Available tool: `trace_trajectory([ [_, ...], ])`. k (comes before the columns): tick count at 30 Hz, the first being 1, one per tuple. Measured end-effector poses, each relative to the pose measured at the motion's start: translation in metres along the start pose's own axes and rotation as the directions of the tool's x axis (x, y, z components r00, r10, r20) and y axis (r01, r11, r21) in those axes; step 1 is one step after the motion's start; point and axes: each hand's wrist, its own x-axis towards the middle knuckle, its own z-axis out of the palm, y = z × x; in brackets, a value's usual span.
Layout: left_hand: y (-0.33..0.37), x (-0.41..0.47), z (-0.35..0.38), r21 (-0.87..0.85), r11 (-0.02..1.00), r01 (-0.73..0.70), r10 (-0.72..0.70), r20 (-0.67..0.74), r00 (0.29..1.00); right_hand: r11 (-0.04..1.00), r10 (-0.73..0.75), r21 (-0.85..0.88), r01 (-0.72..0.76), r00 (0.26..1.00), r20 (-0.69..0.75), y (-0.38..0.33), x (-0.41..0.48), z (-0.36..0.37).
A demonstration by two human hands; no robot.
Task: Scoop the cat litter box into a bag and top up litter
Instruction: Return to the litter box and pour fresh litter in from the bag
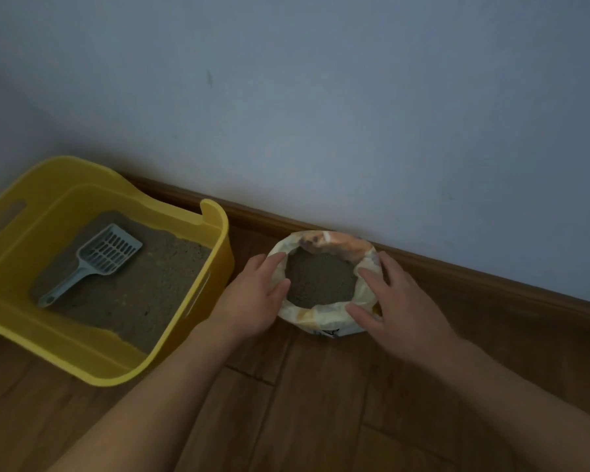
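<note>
The litter bag (324,321) stands on the wooden floor (321,410) just right of centre. Its top is rolled down into a thick collar, so the mouth stays wide and the grey litter (321,281) inside lies exposed. That suits pouring or dipping from it.

The left hand (252,296) lies against the collar at 9 o'clock. Its fingers (274,260) are spread and nearly straight, and the thumb reaches over the rim toward the litter. The right hand (397,303) lies at 3 o'clock, with fingers (372,274) splayed flat over the folded edge. Neither hand is curled into a firm grip. They look like they bracket the bag from opposite sides, probably to steady it or get ready to lift it. Whether either hand pinches the paper I cannot tell.

At 9 o'clock from the bag, near it but apart, sits the yellow litter box (215,267), its low cut side toward the wall. A bed of litter (150,294) covers its bottom. The grey slotted scoop (97,258) lies on that bed, handle toward 7 o'clock, in nobody's hand.

At 12 o'clock, just behind the bag, a brown skirting board (491,281) runs along the pale wall (321,97).
</note>
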Motion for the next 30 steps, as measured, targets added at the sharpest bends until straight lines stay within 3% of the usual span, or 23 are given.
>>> trace_trajectory([
  [14, -0.008, 0.018, 0.020, -0.087, 0.995, -0.049, 0.037, -0.142, 0.989, 0.994, -0.035, 0.104, 0.027, 0.997, 0.069, 0.007, 0.006, 0.016],
  [23, -0.005, 0.018, 0.023, -0.126, 0.992, 0.015, -0.030, -0.121, 0.992, 0.988, -0.075, 0.127, 0.089, 0.991, -0.109, 0.015, 0.013, 0.037],
  [30, 0.000, 0.017, 0.026, -0.106, 0.993, 0.053, -0.074, -0.205, 0.976, 0.984, -0.064, 0.152, 0.091, 0.983, -0.175, 0.018, 0.013, 0.041],
])
